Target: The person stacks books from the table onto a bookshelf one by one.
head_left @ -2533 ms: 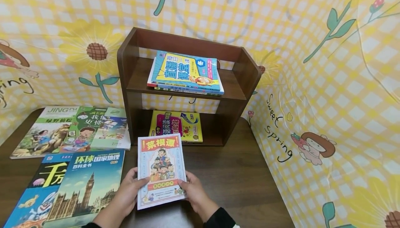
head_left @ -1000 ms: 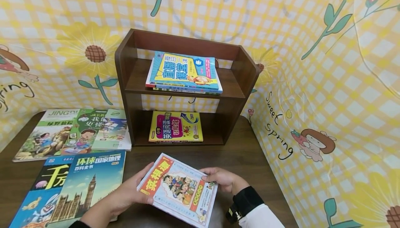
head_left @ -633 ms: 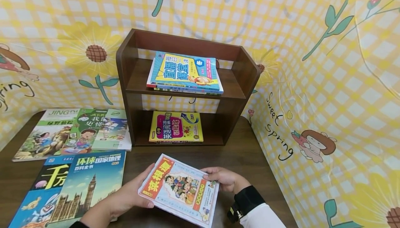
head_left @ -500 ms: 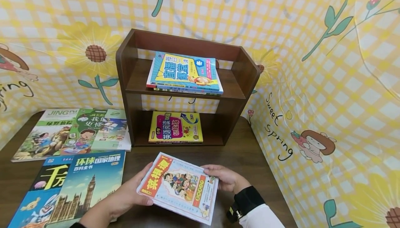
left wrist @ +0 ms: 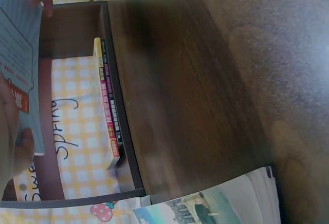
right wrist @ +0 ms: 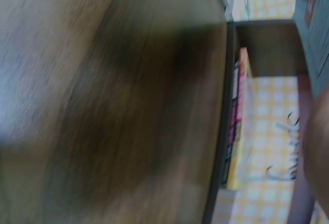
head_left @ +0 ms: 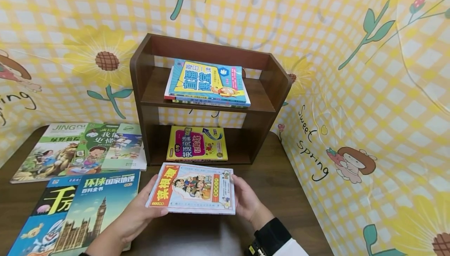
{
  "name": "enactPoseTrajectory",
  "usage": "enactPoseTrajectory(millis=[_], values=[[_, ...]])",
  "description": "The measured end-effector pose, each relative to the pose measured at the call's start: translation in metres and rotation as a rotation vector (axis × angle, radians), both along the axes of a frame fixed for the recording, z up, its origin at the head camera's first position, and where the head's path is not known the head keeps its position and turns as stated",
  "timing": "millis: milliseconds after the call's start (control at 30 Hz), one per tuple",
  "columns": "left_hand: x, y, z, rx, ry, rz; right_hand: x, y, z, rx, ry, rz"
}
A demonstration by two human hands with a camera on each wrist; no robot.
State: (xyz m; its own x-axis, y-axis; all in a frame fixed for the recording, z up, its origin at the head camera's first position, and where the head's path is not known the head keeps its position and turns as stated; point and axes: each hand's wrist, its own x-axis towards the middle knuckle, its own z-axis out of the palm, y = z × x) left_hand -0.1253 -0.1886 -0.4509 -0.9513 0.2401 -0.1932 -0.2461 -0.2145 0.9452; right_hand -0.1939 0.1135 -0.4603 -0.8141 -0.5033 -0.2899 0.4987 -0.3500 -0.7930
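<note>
A white-bordered book (head_left: 192, 188) with a red title strip and a cartoon group of people is held cover up between both hands, in front of the shelf. The left hand (head_left: 142, 209) grips its left end, thumb over the front corner. At the right end, the right hand (head_left: 247, 203) holds the short edge, its fingers partly hidden by the book. The left wrist view shows the book's underside (left wrist: 20, 75) with fingers along it. Behind stands a brown two-tier bookshelf (head_left: 261, 131). Its lower tier holds a yellow book (head_left: 218, 144), with another book beneath.
A stack of books topped by a blue one (head_left: 207, 80) lies on the upper tier. Left on the dark wooden table (head_left: 281, 193) are a Big Ben book (head_left: 95, 209), a blue book (head_left: 35, 228) and several green-and-white books (head_left: 93, 150). Yellow checked cloth (head_left: 337, 92) surrounds the table.
The book has turned from upright to sideways in the hands. Since half a second ago it has moved up and forward toward the shelf's lower tier, its long edge nearly parallel to the shelf.
</note>
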Motion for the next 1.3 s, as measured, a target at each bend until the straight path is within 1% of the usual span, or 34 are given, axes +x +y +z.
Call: enactPoseTrajectory(millis=[133, 233, 333, 467, 633, 833, 933, 1067, 1133, 1233, 1300], values=[[-0.001, -0.001, 0.001, -0.012, 0.016, 0.054, 0.007, -0.011, 0.002, 0.119, 0.076, -0.086], [-0.001, -0.001, 0.002, -0.028, 0.039, 0.093, 0.013, -0.019, 0.004, 0.174, 0.146, -0.13], [-0.002, -0.001, 0.002, -0.043, 0.059, 0.126, 0.018, -0.026, 0.007, 0.191, 0.197, -0.128], [-0.004, -0.002, 0.003, -0.068, 0.073, 0.151, 0.023, -0.031, 0.011, 0.178, 0.238, -0.088], [-0.006, -0.003, 0.005, -0.094, 0.071, 0.162, 0.024, -0.034, 0.013, 0.167, 0.252, -0.066], [-0.006, -0.002, 0.006, -0.115, 0.069, 0.173, 0.023, -0.038, 0.01, 0.226, 0.258, -0.061], [-0.006, -0.003, 0.005, -0.138, 0.073, 0.171, 0.022, -0.038, 0.008, 0.264, 0.295, -0.034], [-0.008, -0.004, 0.004, -0.196, 0.11, 0.167, 0.021, -0.038, 0.005, 0.299, 0.355, -0.008], [-0.009, -0.004, 0.005, -0.232, 0.134, 0.17, 0.021, -0.038, 0.002, 0.33, 0.39, -0.02], [-0.012, -0.004, 0.006, -0.292, 0.165, 0.163, 0.02, -0.039, -0.002, 0.41, 0.442, -0.072], [-0.014, -0.004, 0.007, -0.346, 0.19, 0.156, 0.018, -0.039, -0.004, 0.443, 0.47, -0.102]])
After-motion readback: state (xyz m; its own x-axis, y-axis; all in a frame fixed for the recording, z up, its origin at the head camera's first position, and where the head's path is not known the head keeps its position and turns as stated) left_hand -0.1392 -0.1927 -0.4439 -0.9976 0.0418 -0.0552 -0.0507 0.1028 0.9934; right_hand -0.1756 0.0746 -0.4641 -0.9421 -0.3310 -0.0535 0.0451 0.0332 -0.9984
